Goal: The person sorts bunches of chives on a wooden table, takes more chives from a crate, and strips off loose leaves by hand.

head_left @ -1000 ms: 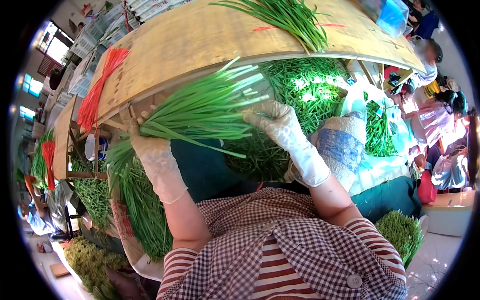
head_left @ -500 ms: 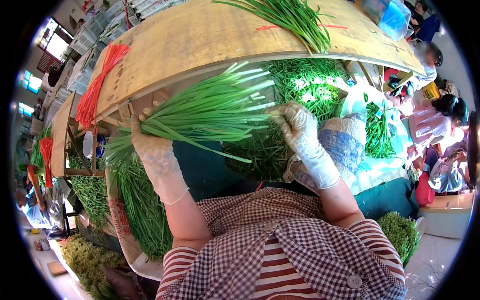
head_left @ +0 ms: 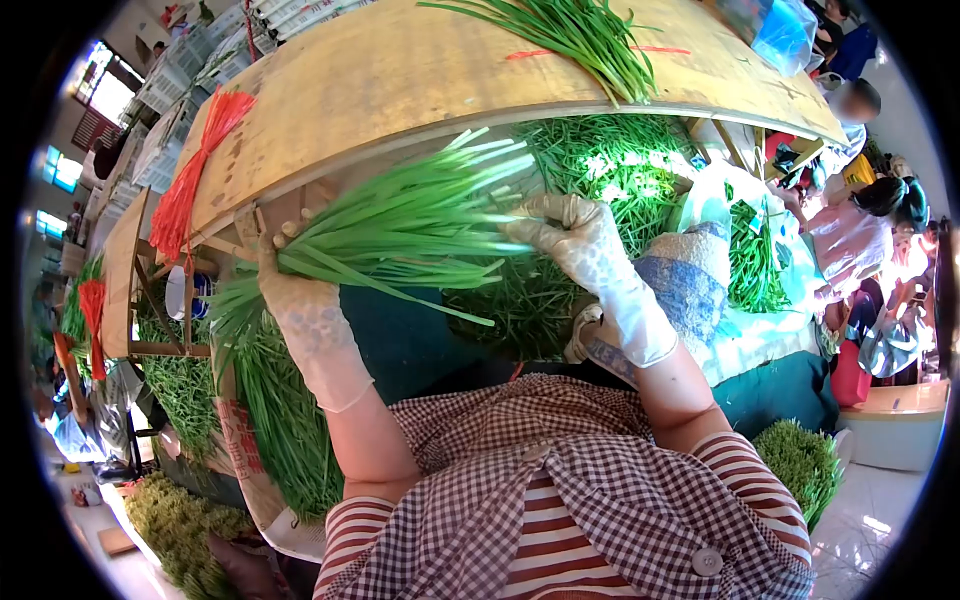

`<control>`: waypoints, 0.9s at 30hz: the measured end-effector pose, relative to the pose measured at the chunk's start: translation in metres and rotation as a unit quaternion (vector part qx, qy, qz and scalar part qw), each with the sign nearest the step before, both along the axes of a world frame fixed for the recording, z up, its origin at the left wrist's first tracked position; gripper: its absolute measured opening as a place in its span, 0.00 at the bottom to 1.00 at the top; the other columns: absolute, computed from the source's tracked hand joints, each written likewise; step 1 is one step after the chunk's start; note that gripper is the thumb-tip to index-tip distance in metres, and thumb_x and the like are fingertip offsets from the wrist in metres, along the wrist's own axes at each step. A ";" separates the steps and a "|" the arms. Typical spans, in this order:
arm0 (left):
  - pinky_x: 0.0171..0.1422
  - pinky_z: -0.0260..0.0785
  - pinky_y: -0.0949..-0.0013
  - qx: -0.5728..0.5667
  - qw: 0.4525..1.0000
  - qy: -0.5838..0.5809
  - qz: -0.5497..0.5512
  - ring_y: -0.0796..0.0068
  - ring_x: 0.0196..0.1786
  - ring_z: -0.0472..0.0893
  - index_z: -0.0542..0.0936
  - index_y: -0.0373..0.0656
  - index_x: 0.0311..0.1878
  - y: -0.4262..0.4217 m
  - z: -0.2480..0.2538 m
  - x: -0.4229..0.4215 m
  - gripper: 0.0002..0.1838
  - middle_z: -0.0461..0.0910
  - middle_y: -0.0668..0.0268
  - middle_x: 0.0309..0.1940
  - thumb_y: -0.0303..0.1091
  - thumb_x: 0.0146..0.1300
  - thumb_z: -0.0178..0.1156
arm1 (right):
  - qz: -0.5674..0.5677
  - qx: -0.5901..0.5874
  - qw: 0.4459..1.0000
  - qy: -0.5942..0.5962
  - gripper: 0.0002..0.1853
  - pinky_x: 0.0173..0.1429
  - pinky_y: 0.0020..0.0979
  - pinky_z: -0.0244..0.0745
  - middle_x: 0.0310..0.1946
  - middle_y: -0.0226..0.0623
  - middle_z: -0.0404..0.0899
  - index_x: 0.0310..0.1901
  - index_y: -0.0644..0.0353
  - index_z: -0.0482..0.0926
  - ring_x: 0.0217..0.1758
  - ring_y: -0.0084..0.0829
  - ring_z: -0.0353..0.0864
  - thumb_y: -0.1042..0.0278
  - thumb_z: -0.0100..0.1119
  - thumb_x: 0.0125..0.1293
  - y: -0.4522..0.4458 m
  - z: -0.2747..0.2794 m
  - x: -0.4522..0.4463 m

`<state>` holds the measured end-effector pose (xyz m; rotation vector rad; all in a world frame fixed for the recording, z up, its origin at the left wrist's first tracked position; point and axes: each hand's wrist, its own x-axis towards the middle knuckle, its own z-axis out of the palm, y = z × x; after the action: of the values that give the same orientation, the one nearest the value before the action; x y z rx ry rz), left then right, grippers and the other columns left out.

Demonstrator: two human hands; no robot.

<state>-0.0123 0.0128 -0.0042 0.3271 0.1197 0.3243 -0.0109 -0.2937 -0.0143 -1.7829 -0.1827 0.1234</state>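
A loose bunch of garlic chives [head_left: 400, 225] is in my gloved left hand [head_left: 295, 290], whose fingers wrap round it near the leafy end. The pale cut ends fan out toward the right and blur slightly. My gloved right hand [head_left: 580, 240] pinches at the lower stem ends on the bunch's right side. Below the bunch, more green stems [head_left: 520, 310] lie in a heap by my lap. On the table above lies another bunch of chives [head_left: 580, 40] across a red tie.
The wooden table [head_left: 350, 100] curves across in front, with red ties [head_left: 200, 175] hanging at its left corner. A sack of chives [head_left: 290, 420] stands at my left, a plastic bag of greens [head_left: 755, 250] at my right. Other people [head_left: 850, 240] are at the far right.
My right hand has moved left to the bunch's stem ends, its fingers reaching further forward. My left hand keeps its hold, with the bunch almost in the same place.
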 end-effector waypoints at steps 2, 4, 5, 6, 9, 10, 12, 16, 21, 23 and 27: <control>0.62 0.68 0.44 0.005 1.000 0.006 0.001 0.57 0.42 0.76 0.68 0.43 0.27 0.002 -0.001 0.000 0.16 0.73 0.63 0.26 0.36 0.73 0.44 | 0.041 0.150 0.982 0.111 0.11 0.51 0.24 0.74 0.35 0.33 0.87 0.43 0.63 0.85 0.37 0.24 0.81 0.66 0.64 0.63 0.001 0.003 -0.002; 0.62 0.69 0.45 0.011 1.000 0.014 0.006 0.58 0.41 0.76 0.68 0.43 0.27 -0.001 0.002 -0.001 0.15 0.73 0.63 0.26 0.36 0.73 0.44 | 0.025 0.172 0.980 0.094 0.11 0.51 0.23 0.74 0.38 0.35 0.86 0.43 0.65 0.84 0.40 0.20 0.81 0.67 0.64 0.64 0.006 0.004 -0.005; 0.62 0.69 0.46 0.014 1.000 0.020 0.011 0.58 0.41 0.76 0.68 0.43 0.27 -0.004 0.004 -0.002 0.15 0.73 0.63 0.26 0.36 0.73 0.44 | 0.026 0.177 0.980 0.081 0.11 0.51 0.22 0.74 0.38 0.35 0.86 0.44 0.65 0.84 0.40 0.20 0.81 0.68 0.64 0.64 0.007 0.003 -0.005; 0.62 0.69 0.47 0.018 0.999 0.026 0.016 0.59 0.41 0.76 0.68 0.43 0.27 -0.006 0.006 -0.002 0.15 0.72 0.63 0.26 0.36 0.73 0.44 | 0.026 0.183 0.980 0.069 0.11 0.51 0.22 0.74 0.39 0.35 0.86 0.44 0.65 0.84 0.40 0.20 0.81 0.69 0.64 0.63 0.007 0.002 -0.005; 0.60 0.66 0.40 0.009 0.999 0.040 0.019 0.52 0.45 0.77 0.67 0.44 0.26 0.000 0.000 0.004 0.18 0.74 0.62 0.24 0.41 0.73 0.43 | 0.019 0.178 0.981 0.079 0.10 0.51 0.24 0.75 0.39 0.37 0.86 0.45 0.66 0.83 0.41 0.22 0.81 0.72 0.62 0.64 0.005 -0.016 -0.003; 0.60 0.66 0.40 0.008 0.999 0.029 0.009 0.52 0.46 0.77 0.67 0.45 0.26 0.003 -0.003 0.005 0.18 0.74 0.62 0.24 0.41 0.73 0.43 | -0.011 0.180 0.980 0.081 0.09 0.52 0.25 0.76 0.37 0.38 0.86 0.44 0.66 0.82 0.40 0.23 0.81 0.72 0.61 0.64 0.002 -0.017 -0.002; 0.60 0.66 0.40 0.007 1.000 0.009 -0.010 0.52 0.46 0.76 0.67 0.45 0.25 0.007 -0.007 0.004 0.18 0.74 0.62 0.24 0.41 0.73 0.43 | -0.070 0.185 0.976 0.087 0.08 0.52 0.28 0.77 0.35 0.39 0.85 0.43 0.67 0.82 0.40 0.25 0.82 0.74 0.60 0.65 -0.006 -0.017 0.002; 0.62 0.67 0.44 -0.006 0.999 -0.009 -0.042 0.55 0.45 0.77 0.67 0.44 0.25 0.001 -0.005 0.000 0.18 0.74 0.62 0.25 0.39 0.73 0.43 | -0.062 -0.081 0.976 -0.191 0.17 0.53 0.27 0.77 0.42 0.39 0.84 0.50 0.65 0.81 0.41 0.28 0.83 0.68 0.68 0.60 -0.026 -0.018 0.027; 0.66 0.66 0.49 0.027 0.997 0.013 -0.065 0.62 0.42 0.76 0.68 0.41 0.26 -0.013 0.000 0.000 0.16 0.73 0.63 0.27 0.35 0.71 0.46 | 0.032 0.088 0.994 0.056 0.10 0.51 0.29 0.75 0.41 0.32 0.85 0.43 0.57 0.85 0.39 0.26 0.81 0.65 0.67 0.61 -0.012 -0.009 0.024; 0.64 0.65 0.44 -0.033 0.995 -0.031 -0.086 0.57 0.48 0.76 0.69 0.43 0.26 0.010 -0.014 0.002 0.18 0.74 0.63 0.27 0.39 0.72 0.44 | -0.079 0.086 0.993 -0.021 0.05 0.50 0.29 0.76 0.37 0.32 0.86 0.37 0.56 0.85 0.39 0.25 0.82 0.67 0.63 0.64 -0.026 -0.003 0.023; 0.64 0.63 0.42 -0.073 0.990 -0.058 -0.107 0.56 0.51 0.75 0.70 0.44 0.26 0.014 -0.008 -0.005 0.18 0.74 0.64 0.27 0.41 0.72 0.46 | -0.191 -0.080 0.978 -0.025 0.11 0.46 0.27 0.78 0.38 0.35 0.86 0.44 0.60 0.85 0.37 0.29 0.83 0.67 0.65 0.62 -0.077 -0.066 0.047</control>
<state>-0.0172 0.0268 -0.0122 0.1729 -0.0061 0.1210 0.0366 -0.3709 -0.0806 -1.9493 0.1386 -0.1875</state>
